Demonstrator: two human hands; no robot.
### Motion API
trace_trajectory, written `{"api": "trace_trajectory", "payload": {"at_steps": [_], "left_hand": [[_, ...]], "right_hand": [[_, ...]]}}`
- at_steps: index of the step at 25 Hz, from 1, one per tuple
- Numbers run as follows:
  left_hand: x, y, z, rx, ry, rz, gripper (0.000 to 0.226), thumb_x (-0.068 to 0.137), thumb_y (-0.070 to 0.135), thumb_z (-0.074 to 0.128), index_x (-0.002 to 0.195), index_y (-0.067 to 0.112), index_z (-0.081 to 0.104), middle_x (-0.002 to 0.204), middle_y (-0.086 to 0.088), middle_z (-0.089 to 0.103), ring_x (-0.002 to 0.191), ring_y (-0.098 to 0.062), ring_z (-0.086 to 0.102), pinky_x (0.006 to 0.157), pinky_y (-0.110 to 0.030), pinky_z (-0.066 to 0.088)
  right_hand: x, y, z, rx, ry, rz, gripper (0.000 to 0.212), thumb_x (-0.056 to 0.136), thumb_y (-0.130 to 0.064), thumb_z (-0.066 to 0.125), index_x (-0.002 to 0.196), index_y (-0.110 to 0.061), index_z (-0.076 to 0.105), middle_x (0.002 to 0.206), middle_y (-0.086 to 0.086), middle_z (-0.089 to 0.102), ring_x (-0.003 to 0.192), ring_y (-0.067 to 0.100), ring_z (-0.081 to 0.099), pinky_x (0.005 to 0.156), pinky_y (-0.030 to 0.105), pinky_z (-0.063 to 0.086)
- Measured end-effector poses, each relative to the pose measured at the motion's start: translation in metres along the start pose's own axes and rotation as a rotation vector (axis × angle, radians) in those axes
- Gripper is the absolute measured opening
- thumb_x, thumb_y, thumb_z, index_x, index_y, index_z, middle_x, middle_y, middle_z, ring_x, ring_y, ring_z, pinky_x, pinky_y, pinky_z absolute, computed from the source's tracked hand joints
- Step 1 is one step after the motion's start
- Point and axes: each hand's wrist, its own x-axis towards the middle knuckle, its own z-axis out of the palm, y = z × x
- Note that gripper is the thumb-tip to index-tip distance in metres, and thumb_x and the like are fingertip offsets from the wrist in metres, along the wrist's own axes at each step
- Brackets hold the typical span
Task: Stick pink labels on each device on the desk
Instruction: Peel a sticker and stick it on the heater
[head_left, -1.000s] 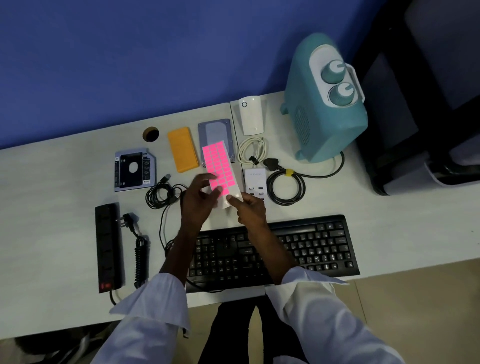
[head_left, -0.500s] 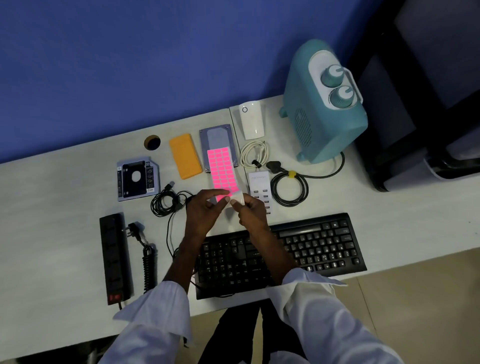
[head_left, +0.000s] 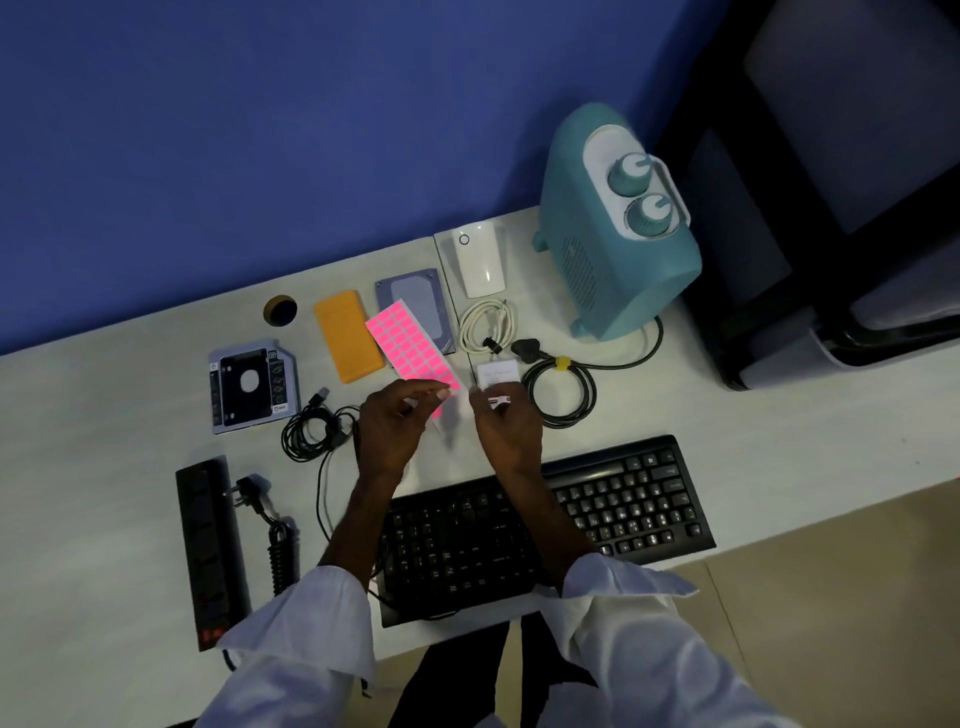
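Observation:
My left hand (head_left: 389, 426) pinches the lower end of a sheet of pink labels (head_left: 408, 343), which slants up to the left over the grey hard drive (head_left: 421, 291). My right hand (head_left: 506, 423) is a little to the right of the sheet, fingers curled with the tips together, just in front of the white USB hub (head_left: 496, 373). Whether a label sits between those fingertips is too small to see. Other devices on the desk: orange power bank (head_left: 347, 335), drive caddy (head_left: 252, 384), white plug-in unit (head_left: 480, 257), teal heater (head_left: 615, 228), black keyboard (head_left: 623, 501), black power strip (head_left: 210, 551).
A white cable coil (head_left: 485, 322) and a black mains cable coil (head_left: 561, 389) lie right of the sheet. A tangled black USB cable (head_left: 311, 431) lies left of my hands. A round cable hole (head_left: 280, 310) is near the blue wall. A dark chair (head_left: 831, 208) stands right.
My right hand has come away from the sheet's lower edge to the right. The sheet has tilted further left in my left hand. The camera has shifted, so the desk appears lower.

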Motion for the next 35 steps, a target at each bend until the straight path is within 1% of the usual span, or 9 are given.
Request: {"api": "trace_trajectory", "payload": {"at_steps": [3,7,12,17,20,23,26,30,35], "left_hand": [[0.01,0.016,0.014,-0.016,-0.117,0.022,0.008,0.087,0.009,0.073,0.091,0.009,0.079,0.086,0.002,0.078,0.062,-0.009,0.066,0.055,-0.02,0.05],[0.032,0.038,0.045,0.047,-0.221,0.044,0.01,0.08,0.003,0.077,0.087,0.011,0.078,0.074,0.012,0.075,0.054,-0.005,0.064,0.053,-0.017,0.049],[0.053,0.06,0.084,0.15,-0.261,0.115,0.014,0.071,0.009,0.085,0.077,0.013,0.074,0.075,0.002,0.072,0.065,-0.009,0.066,0.06,-0.019,0.05],[0.073,0.098,0.132,0.231,-0.343,0.14,0.019,0.072,0.019,0.086,0.082,0.015,0.071,0.076,0.003,0.069,0.06,-0.007,0.062,0.058,-0.027,0.053],[0.085,0.129,0.154,0.21,-0.097,0.216,0.019,0.085,0.019,0.074,0.103,0.018,0.066,0.098,0.004,0.068,0.073,-0.011,0.066,0.06,-0.042,0.057],[0.097,0.181,0.182,0.15,0.259,0.19,0.057,0.079,0.047,0.076,0.123,0.017,0.056,0.118,0.0,0.061,0.098,-0.013,0.061,0.083,-0.04,0.055],[0.111,0.225,0.219,0.271,0.226,0.056,0.117,0.052,0.073,0.076,0.146,0.016,0.036,0.146,-0.008,0.044,0.135,-0.026,0.042,0.113,-0.039,0.036],[0.111,0.23,0.247,0.314,0.173,-0.035,0.13,0.05,0.044,0.094,0.153,0.012,0.02,0.153,-0.017,0.029,0.14,-0.034,0.033,0.108,-0.041,0.035],[0.11,0.215,0.237,0.265,0.229,-0.021,0.119,0.055,0.035,0.094,0.152,0.017,0.028,0.153,-0.008,0.036,0.138,-0.022,0.038,0.101,-0.02,0.029]], "right_hand": [[0.016,-0.018,-0.028,0.312,-0.295,0.182,0.011,0.088,-0.024,0.069,0.087,-0.014,0.073,0.075,0.005,0.073,0.059,0.02,0.062,0.052,0.025,0.045],[0.041,-0.02,-0.065,0.441,-0.453,0.255,0.022,0.082,-0.014,0.074,0.103,-0.007,0.074,0.088,0.012,0.074,0.07,0.02,0.066,0.066,0.027,0.047],[0.072,-0.016,-0.111,0.529,-0.609,0.319,0.015,0.092,-0.015,0.064,0.104,-0.013,0.071,0.097,0.002,0.075,0.077,0.014,0.068,0.078,0.026,0.048],[0.099,-0.02,-0.164,0.632,-0.533,0.316,0.015,0.088,-0.007,0.067,0.103,-0.009,0.072,0.086,0.001,0.073,0.062,0.007,0.062,0.062,0.017,0.048],[0.112,-0.018,-0.187,0.681,-0.428,0.308,0.015,0.085,-0.006,0.071,0.098,-0.013,0.074,0.082,-0.001,0.072,0.059,0.008,0.058,0.059,0.017,0.049],[0.118,-0.013,-0.208,0.746,-0.371,0.31,0.016,0.086,-0.003,0.069,0.098,-0.012,0.073,0.084,-0.002,0.072,0.061,0.009,0.056,0.06,0.018,0.049],[0.119,-0.016,-0.222,0.845,-0.329,0.288,0.016,0.088,-0.002,0.064,0.091,-0.016,0.072,0.082,-0.002,0.069,0.064,0.01,0.057,0.063,0.02,0.045],[0.129,-0.031,-0.23,0.947,-0.298,0.207,0.013,0.09,-0.004,0.063,0.091,-0.015,0.071,0.08,-0.002,0.068,0.064,0.011,0.056,0.062,0.021,0.04],[0.137,-0.047,-0.236,0.932,-0.284,0.158,0.012,0.088,-0.01,0.067,0.087,-0.021,0.072,0.081,-0.004,0.069,0.067,0.009,0.059,0.068,0.025,0.04]]}}
